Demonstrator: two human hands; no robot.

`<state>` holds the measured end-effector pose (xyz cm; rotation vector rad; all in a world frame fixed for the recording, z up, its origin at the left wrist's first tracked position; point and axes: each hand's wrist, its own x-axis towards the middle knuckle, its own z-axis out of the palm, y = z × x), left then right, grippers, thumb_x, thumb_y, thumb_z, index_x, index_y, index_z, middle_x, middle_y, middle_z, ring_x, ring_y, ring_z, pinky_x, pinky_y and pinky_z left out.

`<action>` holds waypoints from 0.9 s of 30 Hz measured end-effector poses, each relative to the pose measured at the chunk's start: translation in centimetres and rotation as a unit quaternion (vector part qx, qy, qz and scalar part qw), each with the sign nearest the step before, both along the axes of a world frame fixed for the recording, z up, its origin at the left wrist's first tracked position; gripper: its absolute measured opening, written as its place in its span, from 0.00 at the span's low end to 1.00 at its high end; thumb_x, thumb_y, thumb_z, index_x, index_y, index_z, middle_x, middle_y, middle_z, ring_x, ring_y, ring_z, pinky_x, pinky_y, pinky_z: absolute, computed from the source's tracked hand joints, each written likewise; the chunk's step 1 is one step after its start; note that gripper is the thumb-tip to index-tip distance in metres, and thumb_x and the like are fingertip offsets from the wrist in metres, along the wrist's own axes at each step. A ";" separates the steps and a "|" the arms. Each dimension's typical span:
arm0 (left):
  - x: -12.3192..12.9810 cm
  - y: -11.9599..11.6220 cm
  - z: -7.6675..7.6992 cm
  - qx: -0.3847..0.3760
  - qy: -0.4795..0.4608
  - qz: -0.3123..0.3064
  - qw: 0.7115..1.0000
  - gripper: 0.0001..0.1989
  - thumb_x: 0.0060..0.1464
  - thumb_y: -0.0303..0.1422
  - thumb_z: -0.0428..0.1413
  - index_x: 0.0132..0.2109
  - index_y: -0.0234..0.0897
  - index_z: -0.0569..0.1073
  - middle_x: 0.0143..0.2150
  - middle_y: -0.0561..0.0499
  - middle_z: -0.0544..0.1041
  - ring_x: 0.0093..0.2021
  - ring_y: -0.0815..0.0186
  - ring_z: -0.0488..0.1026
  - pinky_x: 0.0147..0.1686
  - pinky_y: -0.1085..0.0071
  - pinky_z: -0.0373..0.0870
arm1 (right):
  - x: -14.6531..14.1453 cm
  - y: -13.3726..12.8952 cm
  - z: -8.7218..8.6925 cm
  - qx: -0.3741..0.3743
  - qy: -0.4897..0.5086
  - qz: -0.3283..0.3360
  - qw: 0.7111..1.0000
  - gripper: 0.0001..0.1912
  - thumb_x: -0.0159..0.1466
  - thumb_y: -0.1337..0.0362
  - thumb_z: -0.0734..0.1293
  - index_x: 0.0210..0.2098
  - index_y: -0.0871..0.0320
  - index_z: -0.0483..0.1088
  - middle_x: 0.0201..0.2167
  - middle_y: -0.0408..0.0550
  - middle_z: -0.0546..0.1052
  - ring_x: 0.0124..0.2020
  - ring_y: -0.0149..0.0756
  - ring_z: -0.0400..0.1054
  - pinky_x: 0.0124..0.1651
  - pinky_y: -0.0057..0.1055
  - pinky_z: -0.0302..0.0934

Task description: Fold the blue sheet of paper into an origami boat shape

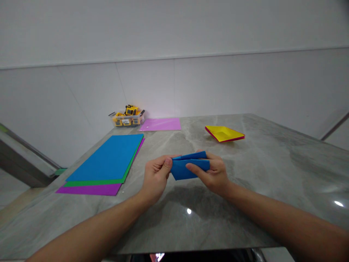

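A folded piece of blue paper [185, 171] is held above the table's near middle, with a gap between its upper layers. My left hand [157, 176] pinches its left end between thumb and fingers. On the right side, my right hand [214, 173] grips the same paper, thumb pressed on the front face and fingers behind it. The fingers behind the paper are mostly hidden. Beyond my right hand lies a folded yellow paper shape [224, 134] with red edges beneath.
Blue, green and purple sheets [109, 158] lie stacked at left on the grey marbled table [272, 171]. A pink sheet [160, 124] lies near the wall. Next to it stands a clear plastic box [127, 119] of yellow-and-black items. The table's front edge is near me.
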<state>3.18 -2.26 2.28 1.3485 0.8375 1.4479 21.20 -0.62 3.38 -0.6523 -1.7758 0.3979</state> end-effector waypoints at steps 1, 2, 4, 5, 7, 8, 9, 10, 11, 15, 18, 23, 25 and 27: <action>0.1 0.0 0.1 -0.005 -0.015 -0.008 1.000 0.20 0.56 0.46 0.57 0.44 0.33 0.81 0.24 0.49 0.77 0.23 0.68 0.69 0.26 0.71 0.64 | 0.0 0.0 0.0 -0.004 0.003 -0.003 1.000 0.14 0.60 0.62 0.69 0.19 0.57 0.72 0.23 0.45 0.74 0.23 0.32 0.67 0.27 0.30 0.64; 0.1 0.0 0.3 -0.010 -0.030 -0.021 0.999 0.21 0.56 0.46 0.58 0.44 0.32 0.81 0.25 0.48 0.77 0.24 0.67 0.70 0.27 0.71 0.66 | 0.1 0.0 0.0 -0.010 0.006 -0.005 1.000 0.14 0.60 0.61 0.70 0.20 0.57 0.73 0.23 0.45 0.74 0.23 0.32 0.67 0.27 0.30 0.65; 0.0 0.1 0.6 -0.018 -0.050 -0.054 0.997 0.23 0.54 0.47 0.59 0.45 0.31 0.80 0.28 0.45 0.79 0.27 0.65 0.73 0.29 0.69 0.69 | 0.2 0.0 0.1 -0.028 0.017 -0.010 0.999 0.13 0.60 0.61 0.70 0.21 0.57 0.73 0.24 0.45 0.75 0.23 0.32 0.68 0.28 0.30 0.65; 0.0 0.1 0.7 -0.021 -0.050 -0.069 0.996 0.24 0.53 0.48 0.59 0.46 0.31 0.80 0.30 0.44 0.80 0.29 0.63 0.74 0.31 0.68 0.70 | 0.3 0.0 0.2 -0.041 0.023 -0.011 0.999 0.13 0.60 0.60 0.70 0.21 0.57 0.74 0.25 0.46 0.76 0.23 0.32 0.68 0.27 0.30 0.66; -0.1 0.1 1.0 -0.021 -0.031 -0.088 0.995 0.25 0.51 0.47 0.61 0.49 0.32 0.79 0.34 0.42 0.81 0.33 0.60 0.76 0.34 0.66 0.73 | 0.3 -0.1 0.3 -0.063 0.036 -0.004 0.997 0.13 0.60 0.59 0.70 0.21 0.57 0.74 0.24 0.45 0.76 0.23 0.32 0.68 0.26 0.29 0.65; -0.2 0.0 1.1 -0.019 -0.014 -0.086 0.996 0.24 0.51 0.45 0.62 0.49 0.33 0.79 0.36 0.42 0.82 0.34 0.59 0.77 0.35 0.65 0.73 | 0.4 -0.1 0.4 -0.072 0.039 0.004 0.997 0.13 0.60 0.59 0.70 0.21 0.57 0.73 0.24 0.45 0.76 0.22 0.31 0.67 0.25 0.28 0.65; -0.2 -0.1 1.2 -0.016 0.007 -0.076 0.997 0.22 0.50 0.43 0.63 0.49 0.33 0.79 0.37 0.43 0.82 0.35 0.59 0.77 0.36 0.65 0.74 | 0.3 -0.1 0.4 -0.081 0.040 0.013 0.996 0.13 0.60 0.60 0.70 0.20 0.58 0.72 0.23 0.44 0.75 0.21 0.31 0.67 0.25 0.28 0.64; -0.2 -0.2 1.4 -0.013 0.031 -0.060 0.998 0.20 0.50 0.42 0.63 0.48 0.34 0.80 0.37 0.43 0.82 0.35 0.59 0.77 0.37 0.65 0.74 | 0.3 -0.2 0.5 -0.091 0.040 0.023 0.995 0.14 0.59 0.60 0.70 0.19 0.58 0.71 0.22 0.44 0.74 0.20 0.30 0.66 0.24 0.27 0.64; -0.2 -0.3 1.5 -0.010 0.056 -0.039 0.998 0.18 0.51 0.41 0.62 0.46 0.35 0.80 0.37 0.44 0.83 0.35 0.59 0.78 0.36 0.65 0.75 | 0.2 -0.2 0.5 -0.103 0.042 0.032 0.993 0.15 0.59 0.60 0.70 0.19 0.58 0.70 0.20 0.43 0.74 0.20 0.29 0.66 0.23 0.27 0.63; -0.3 -0.7 2.2 0.023 0.137 0.006 0.990 0.13 0.54 0.39 0.59 0.43 0.36 0.82 0.35 0.47 0.83 0.35 0.58 0.78 0.34 0.67 0.75 | 0.1 -0.3 0.5 -0.177 0.058 0.055 0.981 0.17 0.57 0.57 0.71 0.18 0.58 0.66 0.16 0.40 0.69 0.17 0.28 0.63 0.20 0.25 0.60; -0.7 -0.7 2.6 0.070 0.199 -0.004 0.978 0.12 0.54 0.37 0.59 0.42 0.38 0.82 0.36 0.48 0.83 0.34 0.60 0.77 0.34 0.70 0.73 | 0.2 -0.1 0.4 -0.233 0.059 0.067 0.968 0.18 0.56 0.54 0.71 0.19 0.58 0.64 0.15 0.40 0.67 0.17 0.27 0.61 0.20 0.25 0.58; -1.1 0.0 3.0 0.057 0.296 -0.045 0.952 0.12 0.53 0.37 0.60 0.27 0.34 0.79 0.20 0.53 0.73 0.21 0.71 0.66 0.22 0.76 0.60 | 0.4 0.4 0.4 -0.264 -0.018 0.076 0.961 0.21 0.58 0.52 0.69 0.18 0.58 0.62 0.16 0.40 0.66 0.18 0.28 0.60 0.20 0.25 0.56; -1.1 0.5 2.7 0.016 0.249 -0.039 0.967 0.12 0.52 0.36 0.60 0.25 0.33 0.78 0.20 0.54 0.72 0.22 0.71 0.65 0.22 0.76 0.61 | 0.5 0.7 0.5 -0.208 -0.054 0.034 0.976 0.19 0.59 0.53 0.69 0.19 0.58 0.65 0.20 0.42 0.69 0.21 0.30 0.63 0.24 0.27 0.59; -1.1 1.1 2.2 -0.026 0.177 -0.010 0.984 0.11 0.51 0.37 0.60 0.27 0.32 0.78 0.22 0.52 0.74 0.23 0.69 0.68 0.25 0.74 0.65 | 0.7 1.1 0.8 -0.149 -0.044 -0.031 0.987 0.13 0.57 0.54 0.71 0.31 0.58 0.72 0.29 0.46 0.74 0.30 0.35 0.69 0.31 0.30 0.64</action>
